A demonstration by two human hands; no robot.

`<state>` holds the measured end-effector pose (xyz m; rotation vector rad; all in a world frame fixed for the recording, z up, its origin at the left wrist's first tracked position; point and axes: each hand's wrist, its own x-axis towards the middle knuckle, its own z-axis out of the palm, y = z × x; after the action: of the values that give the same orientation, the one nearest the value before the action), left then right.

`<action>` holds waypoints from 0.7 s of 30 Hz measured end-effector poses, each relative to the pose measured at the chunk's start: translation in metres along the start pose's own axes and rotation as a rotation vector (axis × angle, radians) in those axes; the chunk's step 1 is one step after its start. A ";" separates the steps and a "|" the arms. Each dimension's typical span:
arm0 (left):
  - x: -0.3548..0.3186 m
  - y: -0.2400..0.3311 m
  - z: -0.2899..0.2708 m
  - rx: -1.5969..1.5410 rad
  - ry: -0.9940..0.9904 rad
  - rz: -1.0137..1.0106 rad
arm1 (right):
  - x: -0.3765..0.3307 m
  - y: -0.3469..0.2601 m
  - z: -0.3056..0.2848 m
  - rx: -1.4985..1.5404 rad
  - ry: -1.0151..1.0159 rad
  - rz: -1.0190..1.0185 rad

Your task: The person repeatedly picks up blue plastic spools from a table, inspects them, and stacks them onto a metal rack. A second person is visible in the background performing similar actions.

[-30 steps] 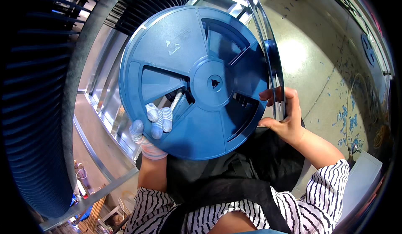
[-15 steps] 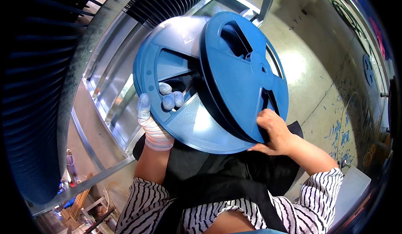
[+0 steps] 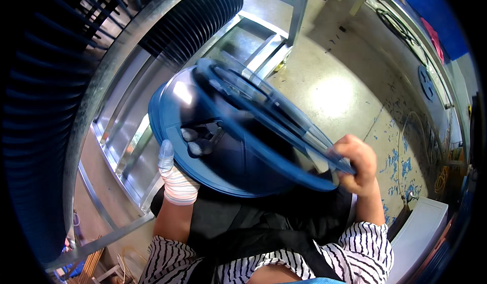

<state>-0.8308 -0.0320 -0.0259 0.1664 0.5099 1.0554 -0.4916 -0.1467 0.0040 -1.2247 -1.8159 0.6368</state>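
Head view: A blue lower reel (image 3: 233,171), toward 8 o'clock above black cloth (image 3: 299,218), is overhung by a tilted, blurred upper reel (image 3: 276,159) at centre. At 4 o'clock, the bare right hand (image 3: 361,164) curls its fingers tight around the upper reel's edge, likely taking its weight. At 8 o'clock, the gloved left hand (image 3: 180,182) grips the lower reel, fingers through its opening, thumb outside, apparently steadying it.

I see plain blue on the tilted reel (image 3: 284,166) in the right hand (image 3: 359,164), and blue again on the lower reel (image 3: 163,114) at the left hand (image 3: 176,177). That hand's glove (image 3: 180,188) is banded white, pale pink and pale blue. Below both grips, black stripes waver across white sleeves (image 3: 366,243).
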 end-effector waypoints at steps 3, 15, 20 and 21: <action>0.004 -0.001 0.000 0.341 -0.048 0.095 | -0.025 0.010 0.003 0.390 0.530 0.337; -0.011 0.020 -0.004 0.322 -0.246 0.076 | -0.106 0.147 -0.025 1.276 1.104 0.432; -0.011 0.033 -0.012 0.328 -0.353 0.035 | -0.117 0.151 -0.025 1.380 1.084 0.337; -0.012 0.034 -0.016 0.316 -0.344 0.039 | -0.118 0.150 -0.025 1.398 1.085 0.322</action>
<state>-0.8699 -0.0270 -0.0232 0.6285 0.3585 0.9535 -0.3753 -0.1963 -0.1413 -0.5685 -0.0638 0.8936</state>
